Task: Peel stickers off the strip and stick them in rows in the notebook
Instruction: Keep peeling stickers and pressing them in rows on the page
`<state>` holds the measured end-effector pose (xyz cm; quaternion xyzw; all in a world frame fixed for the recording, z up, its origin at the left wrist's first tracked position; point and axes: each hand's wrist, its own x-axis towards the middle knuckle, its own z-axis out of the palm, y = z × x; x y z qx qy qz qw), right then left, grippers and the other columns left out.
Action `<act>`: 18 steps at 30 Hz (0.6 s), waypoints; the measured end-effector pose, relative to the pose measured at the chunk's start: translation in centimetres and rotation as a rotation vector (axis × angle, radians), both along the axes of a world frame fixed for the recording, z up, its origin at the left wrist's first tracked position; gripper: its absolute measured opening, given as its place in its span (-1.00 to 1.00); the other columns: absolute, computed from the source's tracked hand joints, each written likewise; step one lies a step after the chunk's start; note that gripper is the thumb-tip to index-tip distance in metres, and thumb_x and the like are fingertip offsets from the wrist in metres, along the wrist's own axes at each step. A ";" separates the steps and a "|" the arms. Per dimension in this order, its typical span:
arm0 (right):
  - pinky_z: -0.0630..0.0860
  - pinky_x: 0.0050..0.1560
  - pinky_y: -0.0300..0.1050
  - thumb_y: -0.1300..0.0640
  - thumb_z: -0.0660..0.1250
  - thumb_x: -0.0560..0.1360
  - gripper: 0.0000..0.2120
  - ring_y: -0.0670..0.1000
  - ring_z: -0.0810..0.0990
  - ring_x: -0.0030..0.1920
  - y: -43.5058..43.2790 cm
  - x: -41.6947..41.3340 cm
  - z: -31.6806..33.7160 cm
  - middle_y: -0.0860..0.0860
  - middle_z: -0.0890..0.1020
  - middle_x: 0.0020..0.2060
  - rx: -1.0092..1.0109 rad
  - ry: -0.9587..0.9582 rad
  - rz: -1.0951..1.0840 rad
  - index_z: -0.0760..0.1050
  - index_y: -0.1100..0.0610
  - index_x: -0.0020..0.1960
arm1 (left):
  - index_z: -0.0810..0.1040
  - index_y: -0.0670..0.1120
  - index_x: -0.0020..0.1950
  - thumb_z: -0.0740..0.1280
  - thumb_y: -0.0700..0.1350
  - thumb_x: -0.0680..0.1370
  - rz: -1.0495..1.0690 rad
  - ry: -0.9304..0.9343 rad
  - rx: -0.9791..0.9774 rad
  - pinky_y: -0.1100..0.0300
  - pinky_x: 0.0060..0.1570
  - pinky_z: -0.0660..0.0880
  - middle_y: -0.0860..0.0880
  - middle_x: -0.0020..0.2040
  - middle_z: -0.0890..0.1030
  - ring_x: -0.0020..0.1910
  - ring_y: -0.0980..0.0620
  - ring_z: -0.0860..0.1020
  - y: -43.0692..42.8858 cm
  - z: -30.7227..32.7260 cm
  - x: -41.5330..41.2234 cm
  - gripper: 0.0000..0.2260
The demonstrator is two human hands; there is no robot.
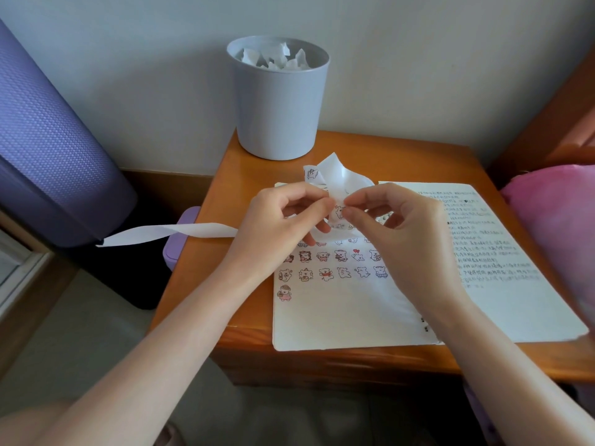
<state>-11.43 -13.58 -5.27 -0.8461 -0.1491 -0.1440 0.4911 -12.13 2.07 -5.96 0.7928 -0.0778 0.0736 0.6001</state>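
Note:
An open notebook lies on a small wooden table. Its left page carries rows of little cartoon stickers, with a single one starting a lower row; the right page is handwritten. Above the page my left hand pinches a white sticker strip, whose empty backing trails off the table's left edge. My right hand has thumb and forefinger closed on a small bear sticker at the strip. Whether the sticker has come free of the strip is hidden by the fingers.
A grey bin holding crumpled white paper stands at the table's back edge by the wall. A purple padded object leans at the left, a small purple box beside the table, and pink fabric at the right.

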 end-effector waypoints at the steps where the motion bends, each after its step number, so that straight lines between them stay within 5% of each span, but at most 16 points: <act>1: 0.43 -0.25 -0.41 0.20 0.45 0.42 -0.93 -0.15 0.56 -0.23 0.0 0.0 0.0 -0.19 0.63 -0.28 0.002 0.009 0.002 0.63 0.08 -0.11 | 0.63 -0.11 -0.05 0.33 -0.19 0.56 0.001 0.003 0.001 0.37 -0.38 0.50 0.04 -0.26 0.63 -0.33 0.21 0.60 0.0 0.0 0.0 -0.91; 14: 0.35 -0.29 -0.44 0.16 0.42 0.46 -0.98 -0.26 0.46 -0.34 -0.1 -0.3 0.0 -0.24 0.54 -0.32 -0.093 0.042 0.015 0.60 0.06 -0.12 | 0.65 -0.04 -0.11 0.33 -0.11 0.56 0.051 0.062 0.017 0.32 -0.35 0.54 -0.01 -0.29 0.66 -0.40 0.11 0.60 0.1 -0.4 0.2 -0.89; 18: 0.30 -0.23 -0.41 0.12 0.41 0.46 -0.96 -0.17 0.44 -0.19 0.0 -0.6 -0.2 -0.19 0.50 -0.17 -0.218 -0.064 -0.014 0.57 0.03 -0.11 | 0.65 -0.07 -0.12 0.34 -0.11 0.55 0.056 0.070 -0.005 0.34 -0.36 0.53 0.01 -0.30 0.66 -0.38 0.10 0.61 0.2 -0.4 0.3 -0.89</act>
